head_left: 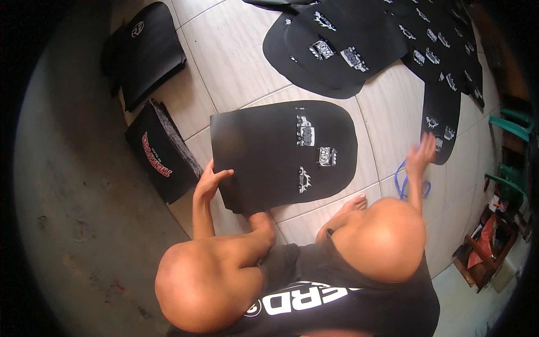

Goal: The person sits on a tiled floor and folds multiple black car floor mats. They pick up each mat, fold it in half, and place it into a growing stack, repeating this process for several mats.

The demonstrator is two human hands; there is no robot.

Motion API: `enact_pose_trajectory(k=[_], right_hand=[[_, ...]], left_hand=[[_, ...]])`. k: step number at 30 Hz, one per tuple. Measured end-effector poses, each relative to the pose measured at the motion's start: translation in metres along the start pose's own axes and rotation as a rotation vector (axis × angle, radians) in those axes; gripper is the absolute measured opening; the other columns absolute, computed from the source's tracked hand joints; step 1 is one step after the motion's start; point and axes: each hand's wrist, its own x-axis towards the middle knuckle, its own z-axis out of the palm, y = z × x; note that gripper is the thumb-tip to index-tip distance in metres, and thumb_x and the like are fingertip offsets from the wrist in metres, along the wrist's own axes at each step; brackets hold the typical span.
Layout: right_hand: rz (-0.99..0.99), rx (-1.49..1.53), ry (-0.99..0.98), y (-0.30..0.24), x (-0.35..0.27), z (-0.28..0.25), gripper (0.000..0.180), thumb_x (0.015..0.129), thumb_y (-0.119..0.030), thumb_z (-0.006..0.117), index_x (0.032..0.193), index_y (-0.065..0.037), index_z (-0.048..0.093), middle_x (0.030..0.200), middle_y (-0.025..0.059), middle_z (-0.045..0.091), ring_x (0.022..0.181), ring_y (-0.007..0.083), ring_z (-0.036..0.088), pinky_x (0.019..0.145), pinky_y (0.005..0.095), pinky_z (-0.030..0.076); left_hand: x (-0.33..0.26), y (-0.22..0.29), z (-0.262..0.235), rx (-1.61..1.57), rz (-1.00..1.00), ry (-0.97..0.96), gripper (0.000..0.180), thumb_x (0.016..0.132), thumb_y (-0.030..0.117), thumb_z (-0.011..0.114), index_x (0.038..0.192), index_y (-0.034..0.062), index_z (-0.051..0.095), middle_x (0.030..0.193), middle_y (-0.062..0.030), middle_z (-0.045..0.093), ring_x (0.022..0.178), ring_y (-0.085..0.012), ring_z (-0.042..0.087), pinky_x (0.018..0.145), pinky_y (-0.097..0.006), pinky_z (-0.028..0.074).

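Observation:
On the tiled floor before me lies a black sheet piece (264, 146), rounded at its right end and straight at its left. White and grey vehicle pictures are printed on its right half. My left hand (208, 181) grips its left edge, thumb on top and the fingers partly hidden beyond the edge. Off to the right, my right hand (422, 157) reaches over the lower end of another printed black piece (441, 118). Its fingers are stretched out and slightly blurred; whether they touch the piece is unclear. A loop of blue cord (400, 181) lies beside that wrist.
More printed black pieces (387, 33) overlap at the far side. Along the left wall lie a black folded item (154, 56) and a black pouch-like item (160, 154) with red-and-white lettering. Green plastic furniture (512, 124) and a wooden frame (483, 253) stand at the right.

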Motion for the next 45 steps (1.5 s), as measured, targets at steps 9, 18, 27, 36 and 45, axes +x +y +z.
enact_pose_trajectory(k=[9, 18, 27, 36, 45], right_hand=[[-0.633, 0.337, -0.134, -0.306, 0.146, 0.087, 0.079, 0.095, -0.058, 0.049, 0.149, -0.001, 0.037, 0.158, 0.0155, 0.033, 0.149, 0.0294, 0.024, 0.121, 0.0479, 0.02], [-0.958, 0.608, -0.226, -0.297, 0.126, 0.011, 0.052, 0.083, 0.006, 0.052, 0.135, -0.003, 0.055, 0.137, 0.0163, 0.058, 0.128, 0.0288, 0.056, 0.107, 0.0395, 0.048], [-1.33, -0.15, -0.521, -0.12, -0.005, -0.067, 0.056, 0.087, -0.022, 0.058, 0.142, -0.024, 0.049, 0.156, 0.0105, 0.037, 0.146, 0.0282, 0.032, 0.119, 0.052, 0.021], [0.017, 0.279, -0.527, -0.164, -0.071, -0.052, 0.067, 0.089, -0.045, 0.068, 0.144, -0.014, 0.046, 0.158, 0.0247, 0.027, 0.148, 0.0409, 0.022, 0.118, 0.055, 0.019], [0.493, 0.371, -0.219, -0.155, -0.112, -0.034, 0.081, 0.079, -0.045, 0.08, 0.133, 0.006, 0.046, 0.142, 0.0308, 0.04, 0.133, 0.0419, 0.041, 0.108, 0.0489, 0.037]], left_hand=[[0.008, 0.003, 0.006, 0.021, 0.036, 0.059, 0.039, 0.087, 0.009, 0.075, 0.12, -0.0048, 0.059, 0.105, -0.012, 0.07, 0.094, -0.0183, 0.068, 0.086, -0.031, 0.055], [0.023, 0.008, 0.0, 0.005, 0.149, 0.067, 0.043, 0.085, 0.009, 0.075, 0.122, -0.0052, 0.058, 0.111, -0.0134, 0.069, 0.096, -0.0202, 0.068, 0.088, -0.033, 0.054], [0.063, 0.036, 0.006, -0.247, 0.035, -0.043, 0.042, 0.087, 0.032, 0.076, 0.108, 0.0, 0.06, 0.098, -0.0082, 0.063, 0.084, -0.0179, 0.06, 0.077, -0.033, 0.047], [0.054, 0.049, 0.024, 0.23, 0.091, 0.359, 0.037, 0.085, 0.04, 0.078, 0.074, 0.0095, 0.06, 0.069, 0.0026, 0.05, 0.061, -0.0118, 0.042, 0.057, -0.032, 0.033], [0.047, 0.061, 0.004, 0.327, 0.081, -0.064, 0.046, 0.087, 0.034, 0.075, 0.113, -0.0013, 0.061, 0.101, -0.0083, 0.066, 0.088, -0.0183, 0.063, 0.083, -0.03, 0.047]])
